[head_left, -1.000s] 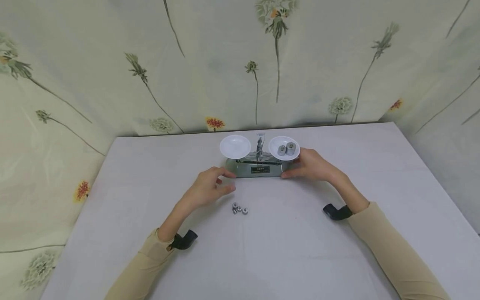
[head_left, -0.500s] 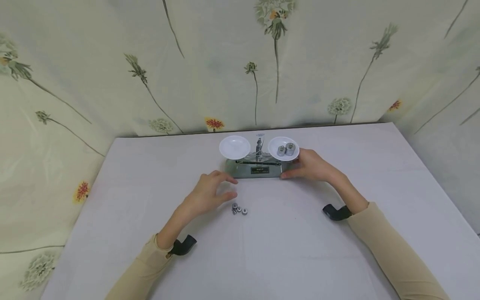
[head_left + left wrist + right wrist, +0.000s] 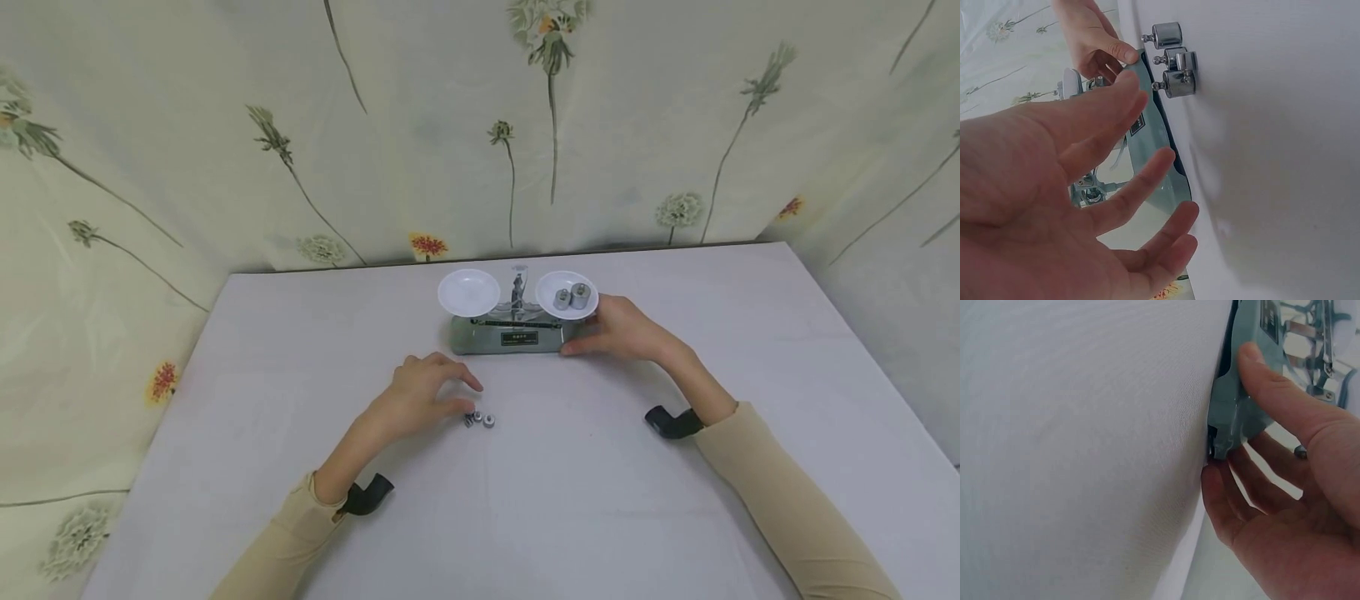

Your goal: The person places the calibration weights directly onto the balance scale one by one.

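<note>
At the back middle of the table stands a green-based balance scale (image 3: 480, 338) with two white pans. Its right pan (image 3: 546, 302) bears two larger metal weights (image 3: 581, 294); nothing lies on the left pan (image 3: 468, 292). My right hand (image 3: 626, 329) grips the right end of the base, thumb (image 3: 1263, 375) on its front face and fingers bent around the end. Spread over several small knobbed weights (image 3: 489, 422), in front of the scale, is my left hand (image 3: 415, 395), its thumb overlapping them in the head view. In the left wrist view the small weights (image 3: 1167, 35) sit beyond its fingertips.
A white cloth covers the table (image 3: 570, 508). Its back edge meets a flower-patterned curtain (image 3: 420, 167), close behind the scale. Black wrist camera mounts (image 3: 367, 495) stick out from both wrists.
My left hand has moved from beside the scale's left end toward me, down over the small weights. My right hand has stayed on the base, and the scale stands where it was.
</note>
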`<state>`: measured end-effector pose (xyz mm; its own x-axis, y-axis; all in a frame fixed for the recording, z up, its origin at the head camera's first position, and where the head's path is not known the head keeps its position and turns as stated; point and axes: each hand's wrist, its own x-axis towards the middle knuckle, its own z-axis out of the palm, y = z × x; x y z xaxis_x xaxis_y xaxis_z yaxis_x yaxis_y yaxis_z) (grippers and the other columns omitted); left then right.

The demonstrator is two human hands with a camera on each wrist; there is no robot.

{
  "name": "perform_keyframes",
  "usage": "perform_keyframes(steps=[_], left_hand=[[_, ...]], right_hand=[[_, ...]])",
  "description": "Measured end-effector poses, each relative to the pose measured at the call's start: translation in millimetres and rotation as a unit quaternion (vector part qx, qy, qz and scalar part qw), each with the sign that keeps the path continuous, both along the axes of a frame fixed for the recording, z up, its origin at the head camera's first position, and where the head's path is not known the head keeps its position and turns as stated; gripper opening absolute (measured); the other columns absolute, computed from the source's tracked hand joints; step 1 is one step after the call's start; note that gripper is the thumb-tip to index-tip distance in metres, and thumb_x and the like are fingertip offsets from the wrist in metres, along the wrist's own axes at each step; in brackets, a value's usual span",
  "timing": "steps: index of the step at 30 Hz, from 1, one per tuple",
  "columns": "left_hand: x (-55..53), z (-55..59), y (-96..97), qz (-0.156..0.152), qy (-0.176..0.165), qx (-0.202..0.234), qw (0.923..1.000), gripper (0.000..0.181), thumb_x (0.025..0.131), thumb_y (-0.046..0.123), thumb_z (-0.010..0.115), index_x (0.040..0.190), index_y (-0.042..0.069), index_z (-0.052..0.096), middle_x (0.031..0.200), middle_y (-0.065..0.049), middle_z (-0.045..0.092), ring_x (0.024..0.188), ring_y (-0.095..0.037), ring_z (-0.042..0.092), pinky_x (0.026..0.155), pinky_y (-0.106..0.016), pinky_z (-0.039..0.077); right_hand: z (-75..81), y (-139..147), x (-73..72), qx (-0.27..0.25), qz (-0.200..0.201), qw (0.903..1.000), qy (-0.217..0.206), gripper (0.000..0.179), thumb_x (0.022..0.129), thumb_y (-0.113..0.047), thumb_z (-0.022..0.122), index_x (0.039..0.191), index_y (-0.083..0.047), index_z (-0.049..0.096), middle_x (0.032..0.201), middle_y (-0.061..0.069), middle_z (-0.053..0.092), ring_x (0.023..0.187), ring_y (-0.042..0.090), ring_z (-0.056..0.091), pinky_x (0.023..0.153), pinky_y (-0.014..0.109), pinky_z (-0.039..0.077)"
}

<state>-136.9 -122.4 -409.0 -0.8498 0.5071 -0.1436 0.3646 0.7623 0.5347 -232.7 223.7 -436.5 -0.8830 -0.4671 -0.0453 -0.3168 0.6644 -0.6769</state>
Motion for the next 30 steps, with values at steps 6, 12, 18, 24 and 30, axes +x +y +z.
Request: perform_keyframes(steps=[6, 12, 18, 24, 30], left_hand=[[0.7, -0.5, 3.9, -0.011, -0.014, -0.016, 0.9997, 0.019, 0.097, 0.019, 0.080, 0.116, 0.021, 0.082, 0.130, -0.008, 0.075, 0.131, -0.032, 0.063, 0.112, -0.062, 0.043], [0.9, -2.5, 5.0, -0.041, -0.026, -0.012, 0.9987, 0.020, 0.095, 0.014, 0.081, 0.115, 0.018, 0.082, 0.119, -0.002, 0.080, 0.123, -0.027, 0.069, 0.111, -0.055, 0.049], [1.7, -5.7, 5.7, -0.051, -0.023, 0.003, 0.9984, 0.018, 0.094, 0.011, 0.083, 0.111, 0.016, 0.081, 0.112, 0.001, 0.082, 0.115, -0.023, 0.073, 0.096, -0.040, 0.058], [1.5, -10.5, 7.8, -0.056, 0.003, -0.011, 0.9983, 0.017, 0.093, 0.011, 0.083, 0.109, 0.017, 0.082, 0.108, 0.002, 0.082, 0.112, -0.023, 0.073, 0.094, -0.041, 0.058], [1.8, -11.0, 10.5, -0.041, 0.000, -0.021, 0.9989, 0.015, 0.094, 0.012, 0.082, 0.108, 0.018, 0.082, 0.102, 0.000, 0.078, 0.104, -0.022, 0.071, 0.093, -0.042, 0.057]], right_hand=[[0.1, 0, -1.4, 0.000, -0.001, 1.0000, 0.001, 0.081, 0.081, -0.022, 0.097, 0.149, -0.006, 0.058, 0.147, 0.018, 0.068, 0.133, 0.043, 0.068, 0.113, 0.057, 0.054], [-2.9, 1, -3.0, 0.003, 0.000, 1.0000, -0.001, 0.084, 0.080, -0.025, 0.097, 0.151, -0.009, 0.056, 0.148, 0.016, 0.067, 0.136, 0.041, 0.066, 0.115, 0.057, 0.053], [-3.6, 2, -1.1, -0.004, 0.004, 1.0000, 0.006, 0.084, 0.080, -0.024, 0.097, 0.152, -0.007, 0.056, 0.147, 0.017, 0.068, 0.134, 0.042, 0.067, 0.113, 0.058, 0.054], [-2.1, 1, 0.0, -0.005, 0.003, 1.0000, -0.002, 0.084, 0.080, -0.021, 0.097, 0.152, -0.008, 0.055, 0.149, 0.016, 0.067, 0.136, 0.040, 0.066, 0.114, 0.056, 0.054], [-0.2, 1, 0.4, -0.004, 0.004, 1.0000, 0.000, 0.082, 0.080, -0.020, 0.097, 0.151, -0.008, 0.056, 0.147, 0.016, 0.068, 0.135, 0.040, 0.066, 0.114, 0.057, 0.054]])
